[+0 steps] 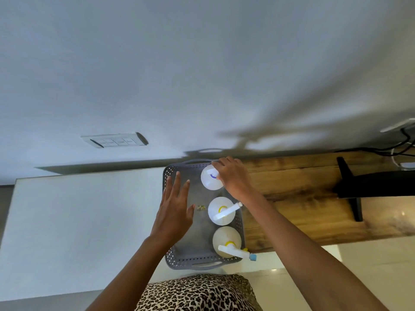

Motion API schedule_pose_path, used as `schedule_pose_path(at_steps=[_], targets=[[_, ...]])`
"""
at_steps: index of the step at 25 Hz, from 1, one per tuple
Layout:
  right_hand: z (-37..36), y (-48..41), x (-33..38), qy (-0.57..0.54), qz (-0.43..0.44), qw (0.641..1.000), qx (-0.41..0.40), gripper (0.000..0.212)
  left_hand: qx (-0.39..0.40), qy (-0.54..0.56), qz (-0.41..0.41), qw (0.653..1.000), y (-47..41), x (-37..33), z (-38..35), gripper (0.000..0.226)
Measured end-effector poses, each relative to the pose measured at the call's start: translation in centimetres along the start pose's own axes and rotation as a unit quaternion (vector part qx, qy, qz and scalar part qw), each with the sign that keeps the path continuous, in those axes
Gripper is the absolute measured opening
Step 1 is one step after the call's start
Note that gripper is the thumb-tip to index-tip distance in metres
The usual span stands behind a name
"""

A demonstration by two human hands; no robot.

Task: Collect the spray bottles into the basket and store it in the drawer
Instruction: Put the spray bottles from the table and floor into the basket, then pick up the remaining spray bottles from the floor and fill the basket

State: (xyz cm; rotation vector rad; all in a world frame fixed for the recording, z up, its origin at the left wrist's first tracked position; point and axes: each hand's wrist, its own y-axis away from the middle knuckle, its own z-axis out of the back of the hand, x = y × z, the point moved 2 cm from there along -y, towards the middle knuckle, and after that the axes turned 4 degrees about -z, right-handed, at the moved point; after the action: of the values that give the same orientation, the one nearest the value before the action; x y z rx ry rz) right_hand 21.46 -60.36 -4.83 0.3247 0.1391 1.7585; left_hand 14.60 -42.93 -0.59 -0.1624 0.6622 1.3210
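A grey perforated basket (177, 261) with handles sits on the white cabinet top, against a wooden shelf. Three white spray bottles stand upright along its right side: a near one with a yellow collar and blue nozzle tip (226, 240), a middle one with a yellow collar (221, 209), and a far one with a blue collar (208, 179). My right hand (233, 176) grips the head of the far bottle. My left hand (175, 205) hovers over the basket's bare left half, fingers spread, holding nothing.
A small crumpled scrap (201, 207) lies on the basket floor. The wooden shelf (303, 198) runs to the right with a black bracket (350, 187) on it. A wall switch plate (114, 140) and cables (402, 147) are on the wall behind.
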Motion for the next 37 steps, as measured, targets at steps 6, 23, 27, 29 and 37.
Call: schedule_pose_path(at_steps=[6,23,27,29,37], targets=[[3.3,6.0,1.0,-0.087,-0.051,0.991,-0.088,0.028,0.002,-0.006,-0.057,0.998,1.7,-1.4,1.4,0.065],[-1.3,49.7,10.3,-0.199,-0.477,0.821,-0.241,0.027,0.230,-0.084,-0.497,0.832,25.7,-13.6,-7.7,0.059],[-6.7,61.4,13.5,-0.250,-0.593,0.721,-0.257,0.027,0.301,-0.098,-0.565,0.762,34.2,-16.9,-13.1,0.060],[-9.7,66.3,15.3,-0.278,-0.628,0.684,-0.247,0.027,0.321,-0.111,-0.589,0.733,38.2,-17.7,-15.8,0.058],[-24.5,85.0,21.6,-0.410,-0.695,0.552,-0.211,0.027,0.443,-0.211,-0.569,0.659,56.5,-15.4,-30.6,0.057]])
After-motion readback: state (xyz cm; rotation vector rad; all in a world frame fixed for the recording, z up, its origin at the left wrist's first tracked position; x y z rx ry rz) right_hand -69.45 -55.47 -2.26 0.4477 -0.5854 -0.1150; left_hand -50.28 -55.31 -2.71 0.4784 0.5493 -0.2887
